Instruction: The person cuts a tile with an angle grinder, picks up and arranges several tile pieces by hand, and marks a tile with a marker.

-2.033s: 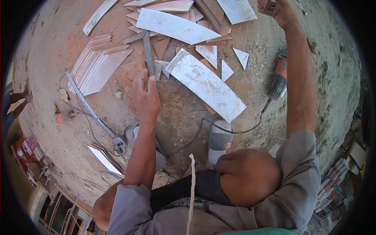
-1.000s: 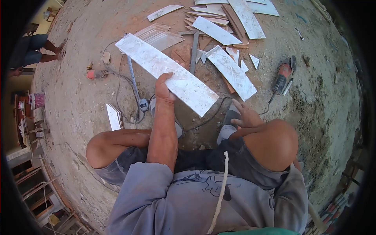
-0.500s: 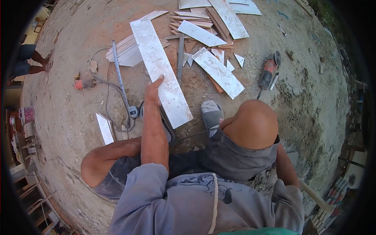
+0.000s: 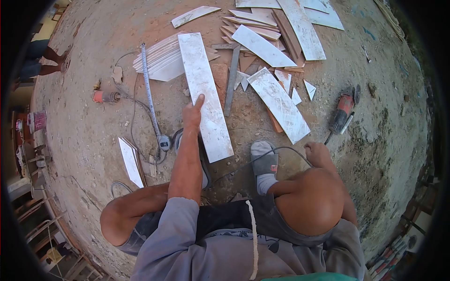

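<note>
My left hand (image 4: 192, 114) grips a long white tile strip (image 4: 206, 98) by its left edge, thumb on top and fingers hidden beneath. Beside my right knee, my right hand (image 4: 318, 153) is closed on a grey power cable (image 4: 286, 148), which arcs over my sandalled foot. Ahead of that hand lies a red and black angle grinder (image 4: 344, 110), a marker pen (image 4: 347, 123) alongside it. A metal square (image 4: 231, 79) rests just right of the strip. Left of it are an extended tape measure (image 4: 163, 142) and a stack of cut tile pieces (image 4: 161, 63).
More tile pieces (image 4: 281, 105) and pointed offcuts (image 4: 310, 89) lie ahead on the dirt ground. At left are another red power tool (image 4: 105, 96), loose cable and leaning tile pieces (image 4: 131, 161). A person's legs (image 4: 51, 63) show at the far left.
My right hand has come forward from beside my hip and now holds the cable, raised in an arc. The tile strip has turned more upright in view, away from a pointed tile piece behind it.
</note>
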Motion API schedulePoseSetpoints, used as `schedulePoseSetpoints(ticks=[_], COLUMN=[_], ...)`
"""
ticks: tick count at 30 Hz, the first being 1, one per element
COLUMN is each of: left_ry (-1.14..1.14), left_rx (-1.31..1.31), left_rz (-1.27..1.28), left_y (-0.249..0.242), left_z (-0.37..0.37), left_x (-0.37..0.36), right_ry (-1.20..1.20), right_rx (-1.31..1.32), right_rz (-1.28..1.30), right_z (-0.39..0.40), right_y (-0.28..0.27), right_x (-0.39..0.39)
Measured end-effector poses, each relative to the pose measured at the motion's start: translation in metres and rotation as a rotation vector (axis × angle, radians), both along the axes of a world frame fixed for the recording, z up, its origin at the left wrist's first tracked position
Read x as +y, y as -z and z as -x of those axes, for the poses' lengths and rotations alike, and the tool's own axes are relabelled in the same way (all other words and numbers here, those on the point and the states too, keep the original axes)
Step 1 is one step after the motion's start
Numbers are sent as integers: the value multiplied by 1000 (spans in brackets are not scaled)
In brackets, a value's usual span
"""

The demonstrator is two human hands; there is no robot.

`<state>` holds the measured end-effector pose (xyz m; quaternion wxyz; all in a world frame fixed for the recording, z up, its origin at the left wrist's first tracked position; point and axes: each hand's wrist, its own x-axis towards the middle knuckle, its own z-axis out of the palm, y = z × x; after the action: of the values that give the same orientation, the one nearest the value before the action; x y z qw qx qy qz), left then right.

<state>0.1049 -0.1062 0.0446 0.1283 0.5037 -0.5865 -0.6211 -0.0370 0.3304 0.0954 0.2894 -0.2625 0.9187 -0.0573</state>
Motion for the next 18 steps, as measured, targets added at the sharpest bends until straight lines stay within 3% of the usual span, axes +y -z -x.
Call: schedulePoseSetpoints(ticks=[3,7,9,15,18], left_ry=[-1,79,157,182,158], left_rx=[-61,-86,-272,-455,-449], left_rz=[75,259,348,586,565], left_y=[11,7,1,2,5], left_z=[5,16,21,25,22], left_x=[-12,-25,-32,-39,-36], right_ry=[-4,-5,45,141,106], right_rx=[16,-22,-54,-70,-53], right_rz=[199,174,186,243,233], right_z=[16,19,19,12,11], right_y=[8,4,4,6,12], right_x=[-23,-41,-40,-37,-34])
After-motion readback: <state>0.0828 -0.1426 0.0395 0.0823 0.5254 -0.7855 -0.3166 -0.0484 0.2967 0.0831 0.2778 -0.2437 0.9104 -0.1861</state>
